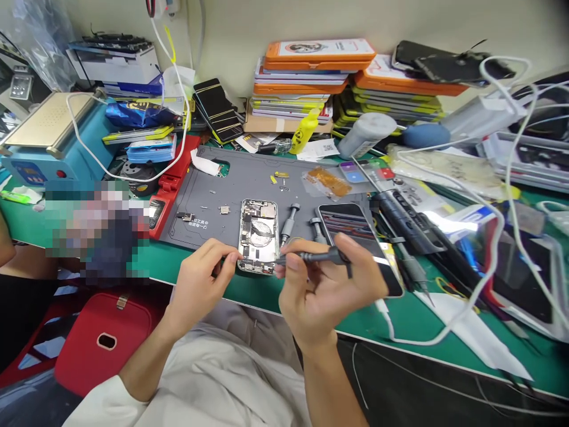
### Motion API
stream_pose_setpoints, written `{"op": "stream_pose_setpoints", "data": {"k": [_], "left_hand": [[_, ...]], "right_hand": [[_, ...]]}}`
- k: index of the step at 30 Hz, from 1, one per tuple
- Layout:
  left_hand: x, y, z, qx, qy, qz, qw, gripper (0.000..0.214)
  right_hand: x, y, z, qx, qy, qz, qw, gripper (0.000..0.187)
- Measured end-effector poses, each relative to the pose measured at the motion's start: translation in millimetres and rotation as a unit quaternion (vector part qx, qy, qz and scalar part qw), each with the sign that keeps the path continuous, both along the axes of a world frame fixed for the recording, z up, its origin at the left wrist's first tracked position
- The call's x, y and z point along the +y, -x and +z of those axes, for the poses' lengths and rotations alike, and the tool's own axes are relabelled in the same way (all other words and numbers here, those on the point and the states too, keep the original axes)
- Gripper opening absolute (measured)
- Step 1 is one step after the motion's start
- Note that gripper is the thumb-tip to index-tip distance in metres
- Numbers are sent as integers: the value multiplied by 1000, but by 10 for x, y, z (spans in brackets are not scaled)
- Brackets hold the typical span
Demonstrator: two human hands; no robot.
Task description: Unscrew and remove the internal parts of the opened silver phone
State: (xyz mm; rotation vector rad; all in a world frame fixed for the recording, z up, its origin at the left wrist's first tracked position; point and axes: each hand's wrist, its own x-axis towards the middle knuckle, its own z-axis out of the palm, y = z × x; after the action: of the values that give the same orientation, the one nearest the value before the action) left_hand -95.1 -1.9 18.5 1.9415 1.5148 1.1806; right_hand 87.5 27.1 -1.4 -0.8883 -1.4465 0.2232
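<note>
An opened phone [260,231] lies on the grey work mat, its inner boards, connectors and a round coil in plain sight. My left hand [207,270] has thumb and forefinger pinched at the phone's lower left edge, steadying it. In my right hand [326,284] is a slim black pointed tool [313,256], gripped between thumb and fingers; its tip reaches the phone's lower right edge. The tool's exact kind cannot be made out. Just beyond stands a grey screwdriver [290,224]. Beside my right hand rests a second phone [351,228], dark screen up.
Small loose parts [224,210] lie on the grey mat [200,196]. Stacked orange boxes [320,50] line the wall. A white cable [444,338] loops across the right side. A blue machine [57,142] stands at left. A red stool [102,338] and another person's arm are lower left.
</note>
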Motion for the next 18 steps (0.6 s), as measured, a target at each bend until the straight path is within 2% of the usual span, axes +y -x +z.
{"op": "stream_pose_setpoints", "data": {"k": [4, 7, 15, 18], "left_hand": [[10, -16, 3, 12, -33, -19, 999, 22], [5, -2, 19, -11, -21, -22, 999, 23], [-6, -19, -9, -6, -24, -28, 999, 22], [-5, -14, -11, -7, -22, -30, 999, 22]], "right_hand": [[46, 18, -48, -33, 58, 61, 996, 61], [43, 29, -57, -25, 47, 78, 996, 68], [61, -7, -75, -74, 42, 73, 994, 80], [43, -25, -85, -107, 15, 48, 993, 76]]}}
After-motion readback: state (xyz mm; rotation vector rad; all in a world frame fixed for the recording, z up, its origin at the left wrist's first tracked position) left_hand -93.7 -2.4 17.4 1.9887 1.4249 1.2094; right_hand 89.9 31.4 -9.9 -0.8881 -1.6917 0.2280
